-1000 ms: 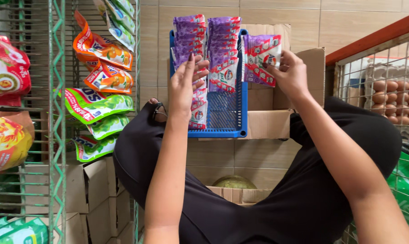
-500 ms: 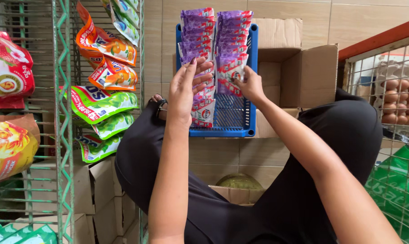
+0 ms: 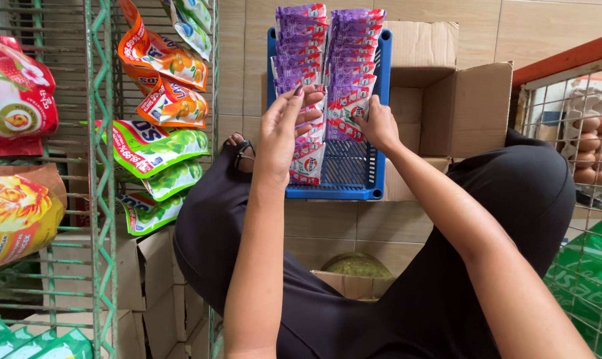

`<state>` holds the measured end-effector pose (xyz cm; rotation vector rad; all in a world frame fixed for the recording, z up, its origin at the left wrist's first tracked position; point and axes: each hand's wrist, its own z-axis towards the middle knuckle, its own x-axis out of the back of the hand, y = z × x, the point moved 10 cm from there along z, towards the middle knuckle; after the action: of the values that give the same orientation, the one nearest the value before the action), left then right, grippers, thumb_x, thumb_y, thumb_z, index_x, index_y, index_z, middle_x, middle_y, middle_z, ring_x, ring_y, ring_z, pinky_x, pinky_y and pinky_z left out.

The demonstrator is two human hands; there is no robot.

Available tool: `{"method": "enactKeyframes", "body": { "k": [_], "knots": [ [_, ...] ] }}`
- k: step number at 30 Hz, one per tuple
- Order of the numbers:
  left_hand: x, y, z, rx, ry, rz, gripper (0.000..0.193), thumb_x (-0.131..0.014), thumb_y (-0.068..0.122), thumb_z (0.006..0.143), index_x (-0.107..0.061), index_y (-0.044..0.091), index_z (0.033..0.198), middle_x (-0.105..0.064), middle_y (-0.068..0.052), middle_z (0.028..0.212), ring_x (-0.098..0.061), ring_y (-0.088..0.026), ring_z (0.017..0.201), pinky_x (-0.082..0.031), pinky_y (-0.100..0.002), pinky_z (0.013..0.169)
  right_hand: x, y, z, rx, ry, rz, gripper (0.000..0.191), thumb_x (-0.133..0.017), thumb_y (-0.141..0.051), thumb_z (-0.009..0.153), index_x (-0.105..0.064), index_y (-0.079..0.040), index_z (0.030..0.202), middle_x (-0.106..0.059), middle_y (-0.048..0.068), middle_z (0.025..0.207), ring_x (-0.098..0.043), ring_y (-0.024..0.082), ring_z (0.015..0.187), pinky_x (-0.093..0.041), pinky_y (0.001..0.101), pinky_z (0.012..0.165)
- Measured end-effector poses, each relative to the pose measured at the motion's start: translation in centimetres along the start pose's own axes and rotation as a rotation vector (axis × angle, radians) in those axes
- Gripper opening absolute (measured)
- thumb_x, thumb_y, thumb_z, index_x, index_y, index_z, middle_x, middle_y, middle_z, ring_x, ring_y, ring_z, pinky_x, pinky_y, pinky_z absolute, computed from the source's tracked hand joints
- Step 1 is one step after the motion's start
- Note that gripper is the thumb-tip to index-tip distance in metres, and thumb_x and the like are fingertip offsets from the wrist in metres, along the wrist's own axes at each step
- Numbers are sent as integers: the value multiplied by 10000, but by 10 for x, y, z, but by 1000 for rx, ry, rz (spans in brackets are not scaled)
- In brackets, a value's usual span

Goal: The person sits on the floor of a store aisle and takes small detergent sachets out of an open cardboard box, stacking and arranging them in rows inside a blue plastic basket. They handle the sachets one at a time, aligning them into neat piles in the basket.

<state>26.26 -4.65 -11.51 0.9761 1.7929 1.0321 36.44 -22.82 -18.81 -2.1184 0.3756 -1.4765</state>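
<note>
A blue plastic basket [image 3: 354, 189] lies on the tiled floor between my knees, filled with two rows of small sachets. The far sachets [image 3: 327, 40] are purple, the nearer ones [image 3: 344, 106] white with red and green. My left hand [image 3: 284, 129] rests flat on the left row, fingers spread over the sachets. My right hand [image 3: 377, 123] grips a bunch of white-and-red sachets in the right row and presses them against the purple ones.
An open brown cardboard box [image 3: 460, 106] stands right behind the basket. A green wire rack [image 3: 101, 166] on the left hangs colourful sachet strips [image 3: 161, 100] and bags. A wire cage [image 3: 580, 146] with trays of eggs is on the right. Small cartons [image 3: 161, 292] lie below.
My right hand came from the cardboard box with white-and-red sachets and set them into the basket's right row. My left hand stayed on the left row.
</note>
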Motion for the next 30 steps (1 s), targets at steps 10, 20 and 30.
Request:
{"method": "enactKeyframes", "body": {
  "k": [10, 20, 30],
  "knots": [
    [1, 5, 1, -7, 20, 50, 358, -560, 375, 1045, -715, 107, 1225, -769, -27, 1167, -704, -99, 973, -514, -239, 822, 25, 1, -8, -102, 44, -177, 761, -826, -370, 887, -291, -21, 1301, -693, 278, 972, -691, 479, 918, -555, 536, 747],
    [75, -51, 11, -50, 443, 498, 388, -553, 212, 994, -641, 44, 1332, -692, -110, 1305, -645, -262, 1222, -472, -366, 1024, 40, 21, -43, 190, 45, 177, 659, -819, -140, 861, -427, -1, 1372, -653, 232, 1031, -690, 385, 889, -562, 453, 773],
    [75, -79, 23, 64, 607, 283, 360, -618, 173, 939, -701, -17, 1234, -744, -151, 1212, -687, -235, 1123, -494, -328, 994, 58, 31, -35, 142, -18, 259, 495, -812, -75, 801, -588, -11, 1238, -684, 189, 1069, -692, 324, 871, -566, 414, 782]
  ]
}}
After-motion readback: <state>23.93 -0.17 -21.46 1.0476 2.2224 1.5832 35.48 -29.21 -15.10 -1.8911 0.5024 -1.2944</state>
